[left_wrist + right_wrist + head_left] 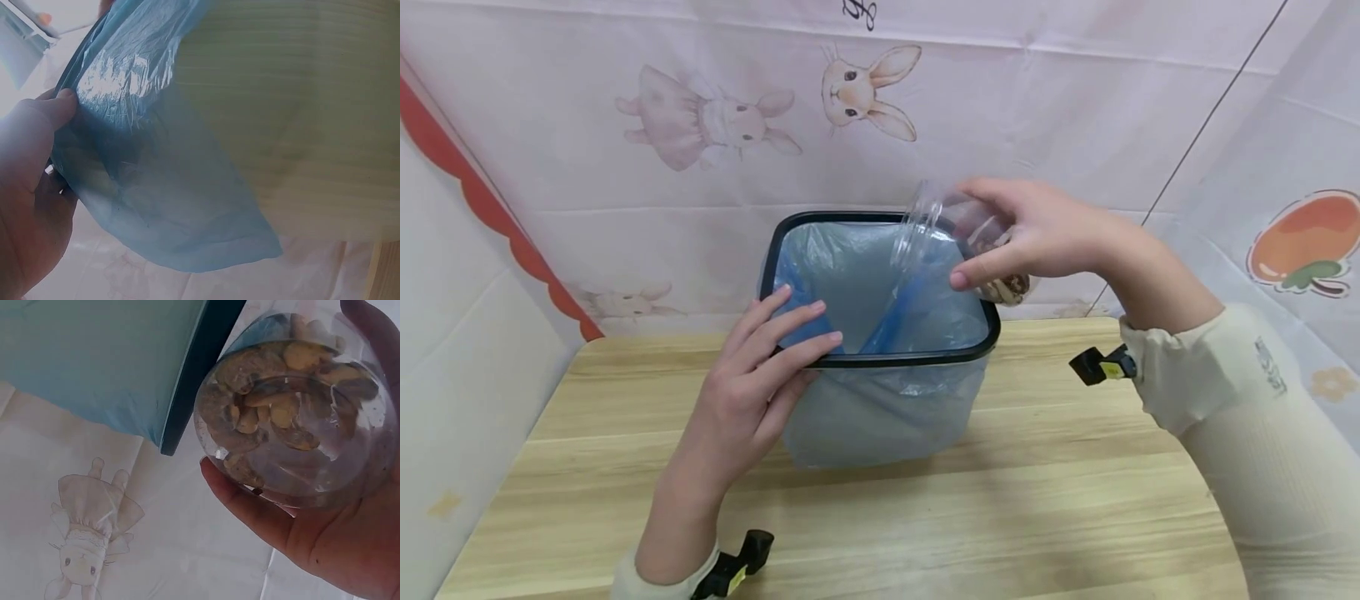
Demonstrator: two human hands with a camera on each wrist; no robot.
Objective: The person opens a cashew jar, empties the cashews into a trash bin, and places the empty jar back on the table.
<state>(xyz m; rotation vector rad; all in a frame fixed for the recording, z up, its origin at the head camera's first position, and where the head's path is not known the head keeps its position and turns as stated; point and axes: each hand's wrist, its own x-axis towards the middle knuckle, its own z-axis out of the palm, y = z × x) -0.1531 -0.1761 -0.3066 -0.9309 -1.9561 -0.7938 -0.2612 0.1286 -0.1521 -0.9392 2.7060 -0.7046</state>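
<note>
A trash bin with a black rim (895, 360) stands on the table, lined with a thin blue plastic bag (887, 412) that hangs over its outside. My left hand (741, 383) grips the rim at the near left corner, fingers over the edge and thumb against the bag outside. With my right hand (1037, 229) I hold a clear plastic jar (921, 229) tilted over the bin's far right corner, its mouth towards the opening. Brown and tan pieces (281, 415) lie near the jar's bottom; I cannot tell their kind.
The light wooden table (1075, 500) extends around the bin. Close behind it rises a pale wall cloth (730, 187) printed with rabbits, and more covered walls stand at left and right. Both wrists carry small black mounts (1101, 367).
</note>
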